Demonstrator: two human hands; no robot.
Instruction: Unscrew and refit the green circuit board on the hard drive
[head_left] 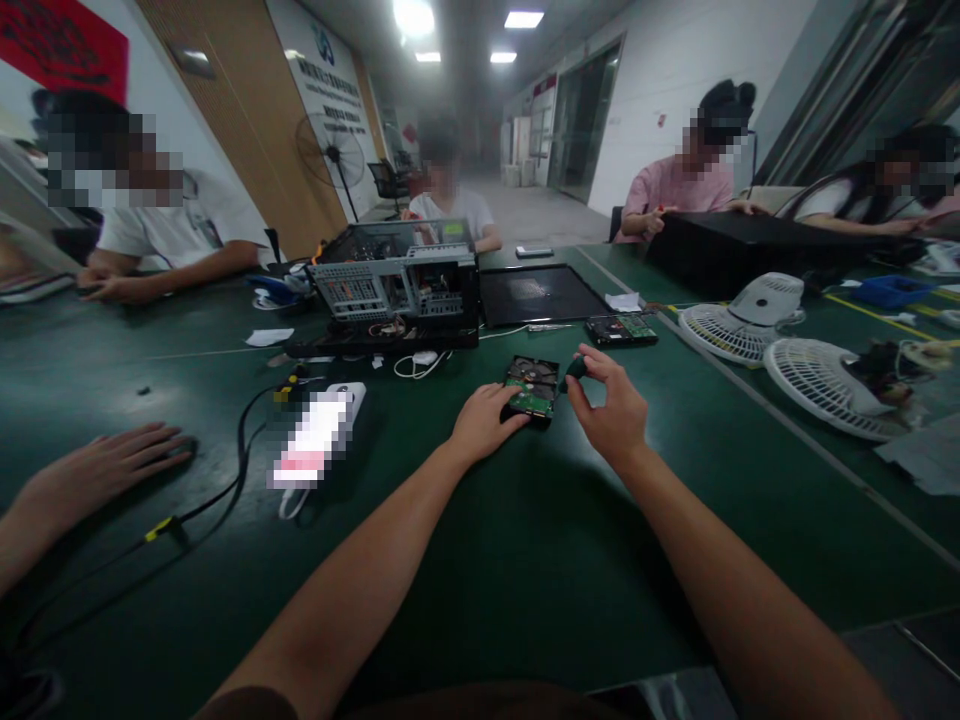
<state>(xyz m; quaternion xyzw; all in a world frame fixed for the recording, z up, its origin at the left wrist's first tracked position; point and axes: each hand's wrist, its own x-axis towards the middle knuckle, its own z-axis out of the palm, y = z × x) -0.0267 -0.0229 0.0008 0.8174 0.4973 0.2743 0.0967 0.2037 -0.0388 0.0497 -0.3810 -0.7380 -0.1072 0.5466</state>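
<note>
A hard drive [534,372] lies on the green table with its circuit board side up. My left hand [486,422] grips it from the left, fingers over its edge and thumb along the near end. Just right of the drive, my right hand [611,408] pinches the dark handle of a screwdriver [576,368] between thumb and fingers. Its shaft slants down toward the drive's right edge; where the tip meets it is too small to make out. A second hard drive [621,329] rests farther back on the right.
An opened computer case [397,290] and a black panel [544,293] stand ahead. A lit phone [319,435] and a black cable [241,450] lie left, near another person's hand [112,465]. White fan parts [821,385] sit right. Several people work around the table.
</note>
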